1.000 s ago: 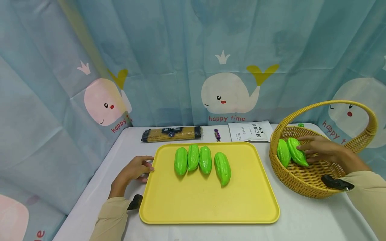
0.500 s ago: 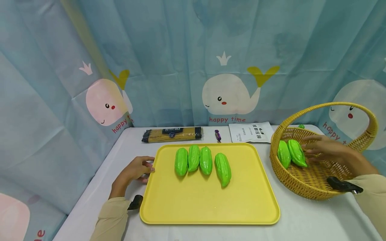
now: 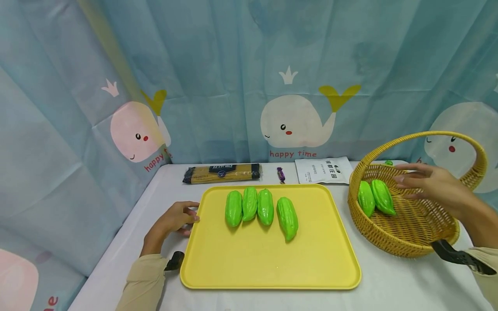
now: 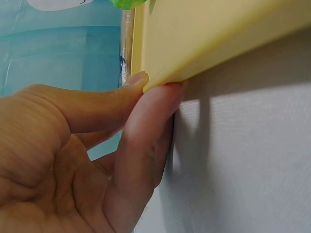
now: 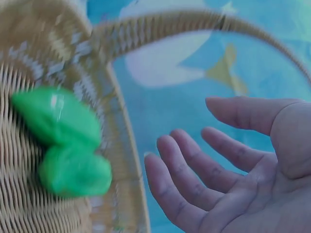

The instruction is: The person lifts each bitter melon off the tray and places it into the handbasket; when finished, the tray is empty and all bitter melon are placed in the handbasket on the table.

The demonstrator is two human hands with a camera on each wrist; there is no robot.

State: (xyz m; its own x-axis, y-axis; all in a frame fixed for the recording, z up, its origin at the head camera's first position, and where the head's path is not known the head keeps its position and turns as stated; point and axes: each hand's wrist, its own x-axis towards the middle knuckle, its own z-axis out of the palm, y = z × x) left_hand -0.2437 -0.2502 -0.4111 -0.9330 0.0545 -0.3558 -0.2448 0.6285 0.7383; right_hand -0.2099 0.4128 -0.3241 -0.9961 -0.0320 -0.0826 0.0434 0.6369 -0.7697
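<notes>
My left hand (image 3: 175,219) pinches the left rim of the yellow tray (image 3: 311,263); in the left wrist view the thumb and a finger (image 4: 150,116) meet at its edge. Several bright green bitter melons lie on the tray, the rightmost bitter melon (image 3: 288,218) a little apart from the others. Over the right side of the wicker basket (image 3: 397,244) hovers my right hand (image 3: 439,188), fingers loosely spread and holding nothing. Two more bitter melons rest against the basket's left inner wall, the nearer to the hand being this bitter melon (image 3: 383,197).
Behind the tray lie a pack of spaghetti (image 3: 221,173), a small purple wrapped candy (image 3: 281,175) and a white printed pouch (image 3: 323,170). The basket's tall handle (image 3: 424,134) arches over it. A whale-print curtain (image 3: 218,86) hangs behind the white table (image 3: 389,285).
My right hand has let go of the bitter melon in the basket and drawn back to the right and upward. The left hand and the tray have stayed put.
</notes>
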